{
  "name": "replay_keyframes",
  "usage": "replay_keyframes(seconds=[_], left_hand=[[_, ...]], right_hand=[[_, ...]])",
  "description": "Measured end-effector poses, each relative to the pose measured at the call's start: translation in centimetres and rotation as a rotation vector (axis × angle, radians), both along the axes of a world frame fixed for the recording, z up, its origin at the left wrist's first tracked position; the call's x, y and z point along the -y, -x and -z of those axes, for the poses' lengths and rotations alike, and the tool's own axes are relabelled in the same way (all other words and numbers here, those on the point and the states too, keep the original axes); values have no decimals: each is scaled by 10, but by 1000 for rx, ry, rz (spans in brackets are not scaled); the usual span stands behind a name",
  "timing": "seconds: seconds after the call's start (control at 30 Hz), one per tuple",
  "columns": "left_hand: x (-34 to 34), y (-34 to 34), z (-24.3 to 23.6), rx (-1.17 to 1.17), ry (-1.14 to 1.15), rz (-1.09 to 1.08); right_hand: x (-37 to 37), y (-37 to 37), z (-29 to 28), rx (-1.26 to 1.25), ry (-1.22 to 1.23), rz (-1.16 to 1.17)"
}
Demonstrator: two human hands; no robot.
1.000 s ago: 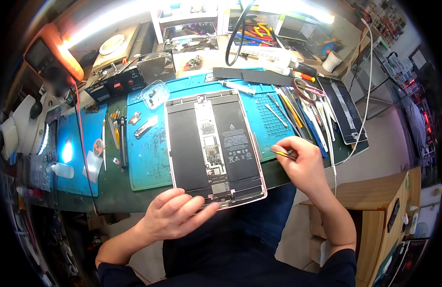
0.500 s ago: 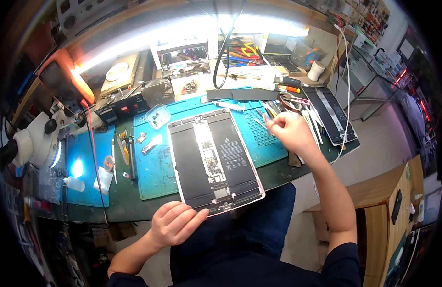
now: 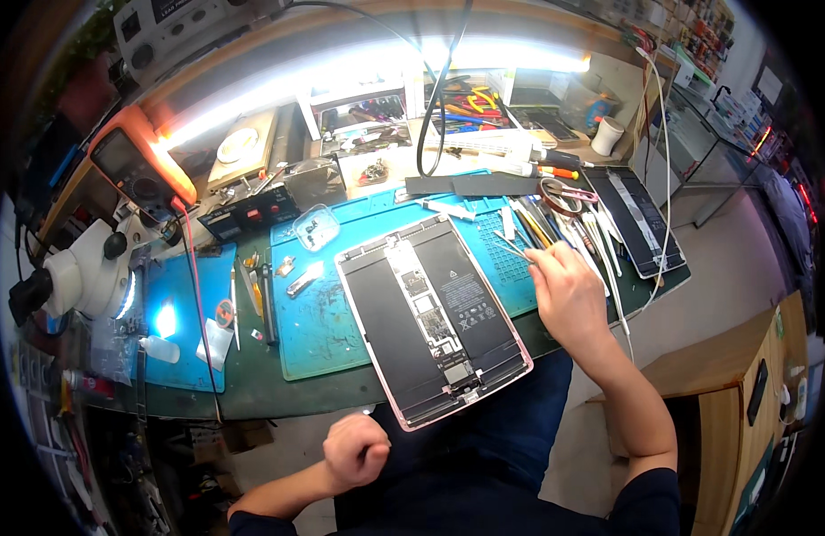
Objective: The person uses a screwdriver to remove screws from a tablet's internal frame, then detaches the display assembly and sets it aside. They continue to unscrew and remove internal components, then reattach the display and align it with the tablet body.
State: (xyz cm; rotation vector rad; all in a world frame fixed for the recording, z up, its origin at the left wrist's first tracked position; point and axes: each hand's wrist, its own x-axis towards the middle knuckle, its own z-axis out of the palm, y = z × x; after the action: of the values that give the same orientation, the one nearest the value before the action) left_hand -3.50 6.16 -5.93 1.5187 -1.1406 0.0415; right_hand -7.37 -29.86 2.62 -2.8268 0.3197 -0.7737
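An opened tablet (image 3: 394,330) lies at an angle over the front edge of the blue mat (image 3: 305,344), its batteries and central board exposed. My left hand (image 3: 354,451) is curled closed just below the tablet’s lower left edge, not visibly touching it; whatever may be inside is hidden. My right hand (image 3: 564,299), right of the tablet, pinches thin metal tweezers (image 3: 513,249) that point toward the mat’s gridded area, among several pens and slim tools (image 3: 600,241). A clear small-parts box (image 3: 317,228) sits above the tablet’s upper left.
A multimeter (image 3: 135,170), microscope body (image 3: 95,277) and second blue mat (image 3: 180,286) occupy the left. A second opened tablet (image 3: 643,228) lies right with a white cable across it. Parts trays (image 3: 359,116) line the back; black cables hang above. A wooden cabinet (image 3: 716,411) stands lower right.
My left hand has let go of the tablet and drawn down into a curl. My right hand moved up to the tools, then slightly down; a thin metal tool replaces the yellow-and-black one seen earlier.
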Motion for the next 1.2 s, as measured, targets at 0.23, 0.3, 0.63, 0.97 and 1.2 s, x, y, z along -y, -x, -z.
replay_keyframes(seconds=[0.23,0.3,0.63,0.97,1.2], left_hand=[[22,-2,-14,-1413,-155,476],[27,-5,-20,-1460,-132,547],[51,63,-20,-1370,-57,615],[84,120,-10,-1251,-2,385],[115,111,-24,-1326,56,293]], right_hand=[[-7,8,9,-40,162,65],[-9,11,-8,95,146,-18],[-45,88,-79,257,-303,-29],[-17,66,-20,-259,-1052,-166],[-5,42,5,-105,-1009,-105]])
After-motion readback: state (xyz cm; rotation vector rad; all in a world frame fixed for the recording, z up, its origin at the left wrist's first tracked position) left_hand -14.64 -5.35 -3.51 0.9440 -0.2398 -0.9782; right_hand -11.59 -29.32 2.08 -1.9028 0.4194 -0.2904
